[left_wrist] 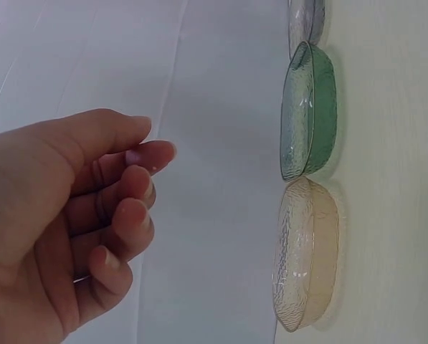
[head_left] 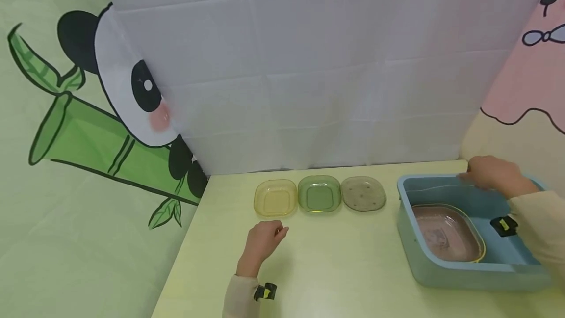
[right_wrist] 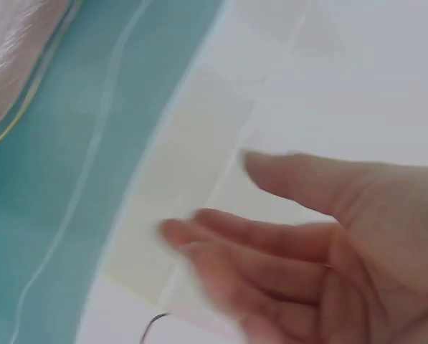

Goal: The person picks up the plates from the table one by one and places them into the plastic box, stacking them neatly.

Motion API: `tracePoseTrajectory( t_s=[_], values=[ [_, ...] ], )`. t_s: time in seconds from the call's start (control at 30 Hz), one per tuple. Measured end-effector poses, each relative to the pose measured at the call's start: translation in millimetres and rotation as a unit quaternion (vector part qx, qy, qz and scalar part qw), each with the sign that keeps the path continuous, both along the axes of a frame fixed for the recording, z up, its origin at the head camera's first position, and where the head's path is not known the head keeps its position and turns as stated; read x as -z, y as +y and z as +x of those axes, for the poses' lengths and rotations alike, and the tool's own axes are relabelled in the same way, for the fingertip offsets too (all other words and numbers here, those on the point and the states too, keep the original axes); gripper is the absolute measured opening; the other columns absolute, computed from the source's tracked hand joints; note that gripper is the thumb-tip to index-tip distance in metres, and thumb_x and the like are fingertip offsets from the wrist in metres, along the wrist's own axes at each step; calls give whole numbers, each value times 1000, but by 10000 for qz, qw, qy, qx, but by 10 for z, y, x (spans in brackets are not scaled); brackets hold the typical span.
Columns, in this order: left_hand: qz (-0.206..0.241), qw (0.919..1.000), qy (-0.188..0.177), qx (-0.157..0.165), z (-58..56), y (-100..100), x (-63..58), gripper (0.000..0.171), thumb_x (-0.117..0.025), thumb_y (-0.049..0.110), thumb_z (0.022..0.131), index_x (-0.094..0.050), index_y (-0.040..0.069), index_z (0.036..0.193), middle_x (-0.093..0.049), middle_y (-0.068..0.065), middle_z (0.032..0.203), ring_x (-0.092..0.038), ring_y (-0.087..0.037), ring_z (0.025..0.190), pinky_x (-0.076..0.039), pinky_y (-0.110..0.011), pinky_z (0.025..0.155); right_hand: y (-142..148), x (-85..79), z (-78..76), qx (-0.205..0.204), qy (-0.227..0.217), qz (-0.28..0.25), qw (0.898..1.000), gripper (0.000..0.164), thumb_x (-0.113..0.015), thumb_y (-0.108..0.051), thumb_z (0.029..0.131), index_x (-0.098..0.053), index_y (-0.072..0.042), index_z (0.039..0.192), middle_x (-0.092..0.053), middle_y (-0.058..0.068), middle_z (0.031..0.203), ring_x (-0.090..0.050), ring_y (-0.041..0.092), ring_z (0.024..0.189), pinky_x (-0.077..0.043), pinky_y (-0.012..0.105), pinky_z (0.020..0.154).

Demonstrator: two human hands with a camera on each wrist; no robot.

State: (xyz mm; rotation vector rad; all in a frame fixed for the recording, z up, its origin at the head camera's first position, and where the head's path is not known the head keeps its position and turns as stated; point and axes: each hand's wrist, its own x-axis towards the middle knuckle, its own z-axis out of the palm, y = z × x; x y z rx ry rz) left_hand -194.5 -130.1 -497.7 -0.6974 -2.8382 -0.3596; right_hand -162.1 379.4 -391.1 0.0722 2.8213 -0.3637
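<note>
My left hand (head_left: 263, 240) hovers just in front of a row of three small square dishes, its fingers loosely curled around nothing. The row runs from a clear yellow dish (head_left: 275, 198) through a green dish (head_left: 320, 194) to a greyish dish (head_left: 364, 194) on the right. Over the back rim of a blue plastic tub (head_left: 468, 274) is my right hand (head_left: 496, 174), with thumb and fingers apart and nothing between them in the right wrist view. Inside the tub lies a pinkish-brown dish (head_left: 446, 232), with a yellow-edged rim showing beneath it.
The pale yellow table (head_left: 326, 259) ends at a white cloth backdrop (head_left: 309, 87). A green panel with a panda drawing (head_left: 123, 92) stands on the left, and a pink panel (head_left: 529, 82) on the right behind the tub.
</note>
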Motion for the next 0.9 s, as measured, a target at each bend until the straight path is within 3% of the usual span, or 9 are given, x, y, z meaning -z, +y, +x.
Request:
tracePoseTrajectory(
  t_s=[0.13, 0.23, 0.53, 0.63, 0.73, 0.9],
  values=[
    [-11, 10000, 37, -42, -31, -12, -44, 27, -60, 29, 87, -55, 17, 64, -41, 10, 51, -32, -3, 46, -27, -20, 43, -158, -144, 63, 297, 711, -282, 9966, 44, -49, -40, 91, -61, 1, 91, -60, 2, 67, -53, 17, 61, -38, 33, 52],
    [-1, 10000, 67, -20, -49, -11, -60, 27, -60, 29, 87, -55, 17, 64, -41, 10, 51, -33, -3, 46, -27, -20, 43, -288, -203, 79, 503, 1065, -502, 9918, 56, -51, -46, 90, -57, 7, 106, -66, 5, 76, -58, 16, 65, -41, 33, 52],
    [110, 9999, 58, 97, -84, 52, -47, 26, -60, 29, 87, -55, 18, 64, -43, 10, 52, -34, -3, 47, -27, -20, 43, -695, -235, 154, 793, 1908, -865, 9746, 51, -48, -46, 92, -60, 2, 102, -68, 10, 77, -58, 21, 65, -37, 29, 48],
    [147, 9998, 71, 99, -94, 77, -50, 26, -60, 29, 87, -55, 18, 64, -42, 10, 52, -34, -3, 47, -27, -20, 44, -846, -249, 186, 893, 2328, -1124, 9619, 48, -47, -46, 92, -63, -1, 96, -67, 8, 74, -57, 20, 63, -37, 29, 47],
    [198, 9997, 133, 97, -101, 104, -65, 26, -61, 29, 87, -55, 17, 64, -41, 10, 52, -34, -4, 47, -27, -20, 44, -1006, -276, 202, 976, 2733, -1635, 9429, 47, -49, -47, 91, -65, -3, 89, -65, 4, 68, -56, 16, 59, -39, 29, 48],
    [353, 9992, 110, 126, -120, 160, -78, 26, -61, 29, 87, -55, 17, 64, -41, 10, 52, -33, -3, 47, -27, -19, 43, -1231, -291, 197, 1113, 2957, -2724, 9088, 48, -53, -48, 89, -65, -2, 86, -59, -3, 58, -52, 11, 52, -41, 26, 53]
  ],
)
